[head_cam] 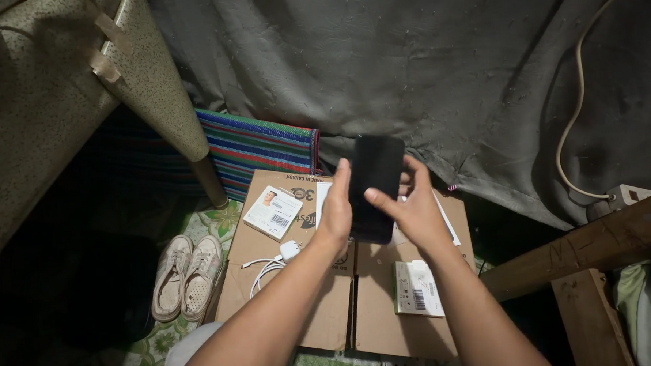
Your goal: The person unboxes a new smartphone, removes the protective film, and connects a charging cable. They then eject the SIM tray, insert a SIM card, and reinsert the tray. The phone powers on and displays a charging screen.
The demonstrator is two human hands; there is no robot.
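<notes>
A black smartphone with a dark screen is held upright above a cardboard box. My left hand grips its left edge, fingers wrapped behind it. My right hand holds the right edge, thumb laid across the lower screen. Both forearms reach in from the bottom of the view. Part of a white sheet or box behind the phone is hidden by my hands.
A flattened cardboard box carries a small white package, a white charger with cable and another white package. Pale sneakers lie left. A striped mat, grey cloth and wooden beam surround.
</notes>
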